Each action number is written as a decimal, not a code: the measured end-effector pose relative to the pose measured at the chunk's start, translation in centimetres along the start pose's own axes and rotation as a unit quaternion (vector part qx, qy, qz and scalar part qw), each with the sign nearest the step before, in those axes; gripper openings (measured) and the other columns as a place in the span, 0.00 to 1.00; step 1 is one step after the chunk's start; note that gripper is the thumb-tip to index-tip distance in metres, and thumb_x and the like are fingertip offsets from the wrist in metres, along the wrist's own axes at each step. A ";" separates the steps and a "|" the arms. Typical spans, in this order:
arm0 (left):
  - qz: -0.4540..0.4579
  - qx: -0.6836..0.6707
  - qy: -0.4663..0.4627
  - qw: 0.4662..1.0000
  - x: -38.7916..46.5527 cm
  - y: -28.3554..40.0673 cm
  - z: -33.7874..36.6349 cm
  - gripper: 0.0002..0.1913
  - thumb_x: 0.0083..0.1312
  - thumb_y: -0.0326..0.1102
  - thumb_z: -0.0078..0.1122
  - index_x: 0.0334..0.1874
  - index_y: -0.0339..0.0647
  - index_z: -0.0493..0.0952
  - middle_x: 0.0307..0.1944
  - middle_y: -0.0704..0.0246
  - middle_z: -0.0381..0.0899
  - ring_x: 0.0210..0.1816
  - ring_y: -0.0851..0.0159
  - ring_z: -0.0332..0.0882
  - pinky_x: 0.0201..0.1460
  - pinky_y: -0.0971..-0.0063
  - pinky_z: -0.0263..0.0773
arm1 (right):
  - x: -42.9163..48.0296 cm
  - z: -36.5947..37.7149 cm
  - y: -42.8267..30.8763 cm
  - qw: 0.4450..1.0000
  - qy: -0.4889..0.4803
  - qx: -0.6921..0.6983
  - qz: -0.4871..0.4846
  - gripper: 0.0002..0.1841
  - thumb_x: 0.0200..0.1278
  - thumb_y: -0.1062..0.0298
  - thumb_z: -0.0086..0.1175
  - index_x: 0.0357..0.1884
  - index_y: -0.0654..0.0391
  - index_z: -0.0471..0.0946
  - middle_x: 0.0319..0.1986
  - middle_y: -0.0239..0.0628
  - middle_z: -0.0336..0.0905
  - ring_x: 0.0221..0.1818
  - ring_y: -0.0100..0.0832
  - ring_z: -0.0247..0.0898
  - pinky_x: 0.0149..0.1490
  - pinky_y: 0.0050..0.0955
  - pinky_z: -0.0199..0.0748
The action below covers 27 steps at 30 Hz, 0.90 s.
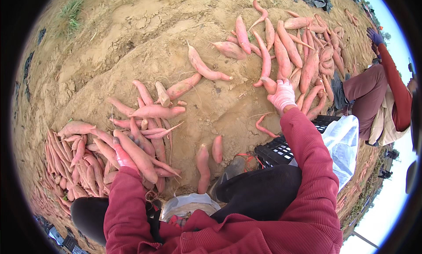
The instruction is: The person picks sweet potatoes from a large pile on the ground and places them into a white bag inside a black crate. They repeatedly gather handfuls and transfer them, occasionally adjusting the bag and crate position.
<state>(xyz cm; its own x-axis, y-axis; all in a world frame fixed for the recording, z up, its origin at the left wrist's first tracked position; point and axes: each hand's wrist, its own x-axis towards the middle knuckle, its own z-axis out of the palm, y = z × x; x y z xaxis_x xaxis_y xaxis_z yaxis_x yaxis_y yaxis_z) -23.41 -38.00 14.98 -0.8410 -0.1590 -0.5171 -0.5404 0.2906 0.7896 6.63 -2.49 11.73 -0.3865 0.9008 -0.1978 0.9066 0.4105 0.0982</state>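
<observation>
My left hand, in a pink-and-white glove with dark fingertips, grips a long, thick sweet potato above the left pile. The potato hides part of the palm and fingers. On the right, my right hand, in a similar glove, reaches to the near edge of another pile. Its thumb and fingers close around a short sweet potato. Those fingers also meet the lower end of a long sweet potato. Two loose sweet potatoes, one long and one short, lie on the soil between my arms.
A black plastic crate with a white plastic liner stands by my right knee. A white bag or sack sits between my legs. A person in purple gloves sits at the far right. Dry, cracked soil extends ahead.
</observation>
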 end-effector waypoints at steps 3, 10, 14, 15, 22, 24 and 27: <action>-0.004 -0.016 0.004 1.000 0.6 -0.2 -0.1 0.31 0.67 0.57 0.46 0.68 0.54 0.52 0.28 0.74 0.70 0.24 0.76 0.67 0.24 0.80 0.64 | 1.3 -2.8 0.4 0.947 -0.050 0.301 0.105 0.35 0.45 0.57 0.64 0.56 0.64 0.68 0.42 0.48 0.77 0.47 0.42 0.73 0.54 0.32 0.68; -0.027 -0.029 -0.017 0.999 2.4 -1.8 -0.4 0.26 0.67 0.58 0.44 0.60 0.49 0.61 0.29 0.73 0.71 0.24 0.75 0.67 0.25 0.79 0.66 | 11.4 -7.1 -5.4 0.763 -0.125 0.634 -0.027 0.32 0.51 0.57 0.62 0.56 0.64 0.69 0.44 0.42 0.76 0.46 0.33 0.71 0.51 0.27 0.68; -0.037 -0.033 -0.033 0.998 3.6 -2.5 -0.8 0.25 0.67 0.58 0.44 0.56 0.47 0.64 0.29 0.73 0.72 0.24 0.74 0.68 0.25 0.78 0.67 | 17.7 -4.3 -12.6 0.897 -0.182 0.401 0.015 0.48 0.43 0.44 0.64 0.64 0.62 0.62 0.56 0.59 0.67 0.58 0.47 0.66 0.59 0.35 0.64; -0.037 -0.034 -0.036 0.998 3.9 -2.6 -0.9 0.24 0.67 0.58 0.44 0.54 0.46 0.65 0.29 0.73 0.72 0.24 0.74 0.68 0.25 0.78 0.67 | 18.4 -2.7 -14.0 0.909 -0.091 0.406 0.001 0.52 0.41 0.43 0.65 0.68 0.57 0.53 0.61 0.61 0.57 0.64 0.51 0.54 0.64 0.37 0.57; -0.059 -0.042 -0.073 0.995 5.7 -4.1 -2.1 0.24 0.67 0.59 0.43 0.47 0.42 0.71 0.29 0.72 0.73 0.23 0.72 0.69 0.25 0.76 0.69 | 15.0 -3.7 -14.0 0.898 -0.170 0.403 -0.053 0.61 0.40 0.48 0.67 0.73 0.47 0.36 0.64 0.55 0.56 0.68 0.47 0.51 0.68 0.38 0.52; -0.074 -0.051 -0.093 0.992 6.6 -4.6 -2.4 0.25 0.67 0.59 0.43 0.44 0.41 0.72 0.29 0.71 0.74 0.23 0.72 0.70 0.25 0.76 0.69 | 9.5 -6.9 -12.8 0.815 -0.167 0.552 -0.058 0.56 0.44 0.53 0.66 0.73 0.47 0.41 0.61 0.49 0.63 0.65 0.42 0.57 0.67 0.34 0.54; -0.082 -0.086 -0.148 0.982 8.3 -5.2 -2.9 0.25 0.67 0.59 0.43 0.48 0.41 0.71 0.34 0.69 0.72 0.28 0.70 0.70 0.31 0.75 0.68 | 0.3 -12.4 -8.8 0.605 -0.124 0.781 -0.090 0.44 0.51 0.59 0.63 0.69 0.55 0.53 0.57 0.44 0.68 0.58 0.35 0.64 0.63 0.31 0.61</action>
<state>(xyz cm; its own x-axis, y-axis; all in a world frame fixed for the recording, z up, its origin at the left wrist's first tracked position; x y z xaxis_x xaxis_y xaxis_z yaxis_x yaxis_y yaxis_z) -27.62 -43.61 7.53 -0.7117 0.0973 -0.6957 -0.6863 0.1153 0.7182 -3.58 -4.10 22.87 -0.6416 0.7324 -0.2279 -0.0169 -0.3105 -0.9504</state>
